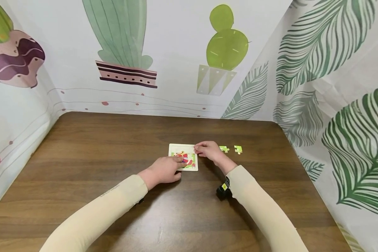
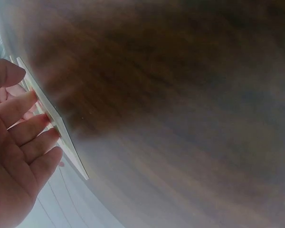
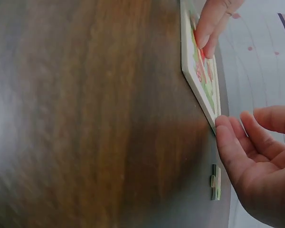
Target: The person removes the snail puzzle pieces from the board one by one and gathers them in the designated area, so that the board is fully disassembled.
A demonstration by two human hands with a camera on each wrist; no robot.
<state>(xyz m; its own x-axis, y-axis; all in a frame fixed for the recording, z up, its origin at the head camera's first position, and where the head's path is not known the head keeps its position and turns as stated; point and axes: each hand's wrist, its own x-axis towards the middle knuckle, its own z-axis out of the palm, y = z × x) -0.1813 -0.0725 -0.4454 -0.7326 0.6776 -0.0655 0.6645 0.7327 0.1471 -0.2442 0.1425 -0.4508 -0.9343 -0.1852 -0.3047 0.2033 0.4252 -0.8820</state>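
A small jigsaw board with a pale frame lies on the table, part of its red, green and white picture showing. My left hand rests its fingertips on the picture from the near left; in the left wrist view the fingers reach over the board's edge. At the board's right side, my right hand touches the frame near its far corner. In the right wrist view that hand's fingers are bent loosely, and no piece shows between them. Two green jigsaw pieces, one nearer and one farther right, lie beyond the right hand.
The brown wooden table meets a patterned cloth backdrop at its back and sides. A black wrist camera is strapped under the right wrist, close above the table.
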